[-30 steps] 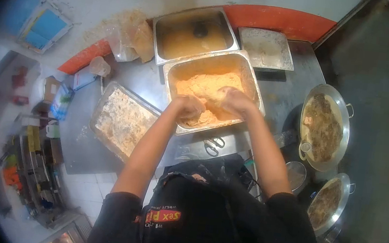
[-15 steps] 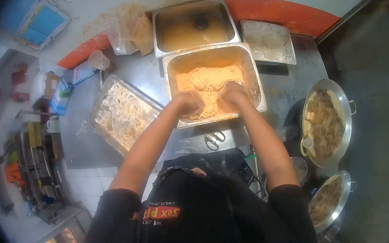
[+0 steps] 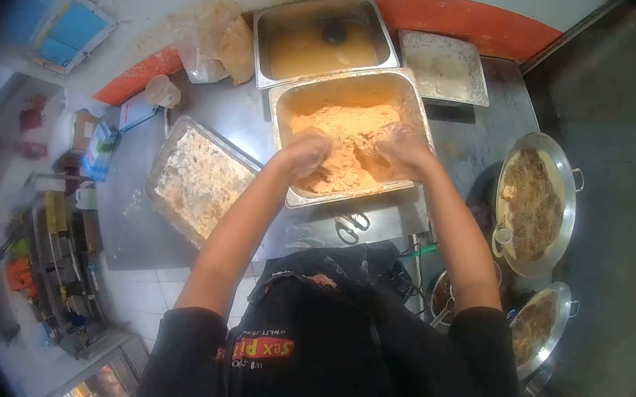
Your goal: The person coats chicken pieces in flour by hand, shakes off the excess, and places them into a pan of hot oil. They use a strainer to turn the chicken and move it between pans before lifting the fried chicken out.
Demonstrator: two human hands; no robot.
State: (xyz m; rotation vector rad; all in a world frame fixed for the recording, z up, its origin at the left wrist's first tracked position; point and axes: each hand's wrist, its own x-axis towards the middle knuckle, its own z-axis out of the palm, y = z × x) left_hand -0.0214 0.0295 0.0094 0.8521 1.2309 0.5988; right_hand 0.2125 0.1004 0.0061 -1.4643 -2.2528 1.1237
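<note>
A deep steel tub (image 3: 273, 111) holds an orange-tinted, clumpy flour mixture (image 3: 342, 127). My left hand (image 3: 309, 155) dips into the mixture at the tub's near left; flour hides its fingertips. On the right side of the tub, my right hand (image 3: 405, 146) is dusted with flour, its fingers curled round some of the clumpy mixture. Whether separate pieces of food lie within the clumps is hard to make out. Between my hands the mixture shows a darker hollow.
Behind the tub stands a steel pan of yellowish liquid (image 3: 318, 56). A floury tray (image 3: 199, 177) lies left, a flatter pan (image 3: 446, 68) back right. Scissors (image 3: 350, 227) lie near the front edge. Two wide woks (image 3: 567, 219) with frying food stand right.
Both hands have risen somewhat out of the mixture. My right hand has moved right and turned, with clumps lifted beside its fingers. A hollow has opened in the flour.
</note>
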